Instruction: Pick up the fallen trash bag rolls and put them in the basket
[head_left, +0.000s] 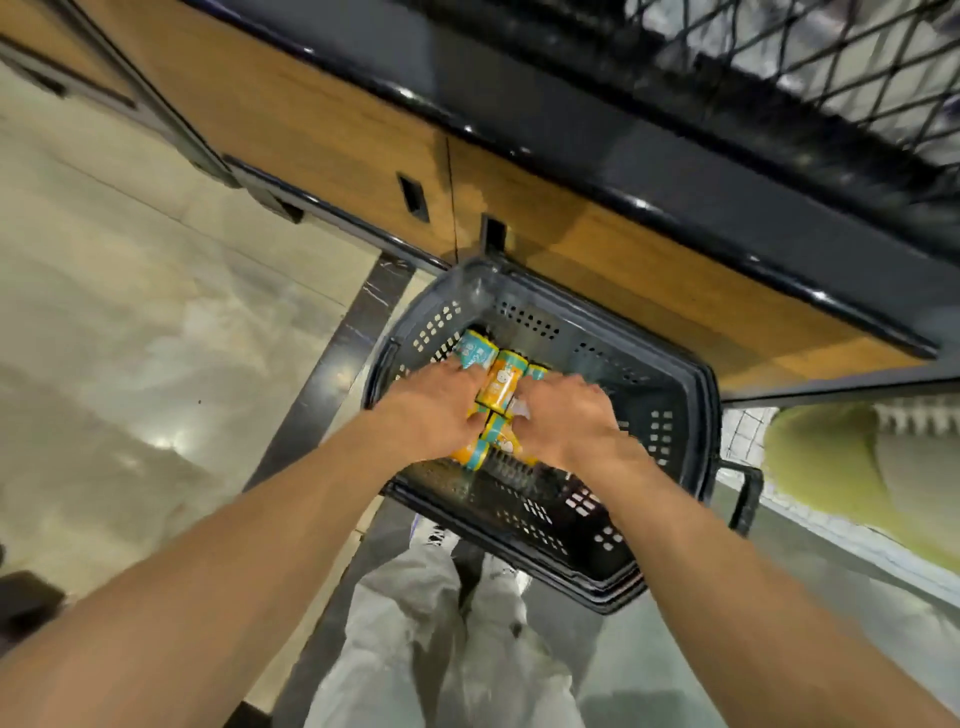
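Cluster of orange-and-teal labelled trash bag rolls (496, 387) held over the interior of the dark grey perforated plastic basket (670, 415), pressed between 2 hands. Left hand (441, 405) and right hand (563, 421) both curl fingers around the cluster from opposite sides. Both bare forearms extend forward and down, palms facing inward; basket sits beside a wood-panelled shelf base (332, 135).
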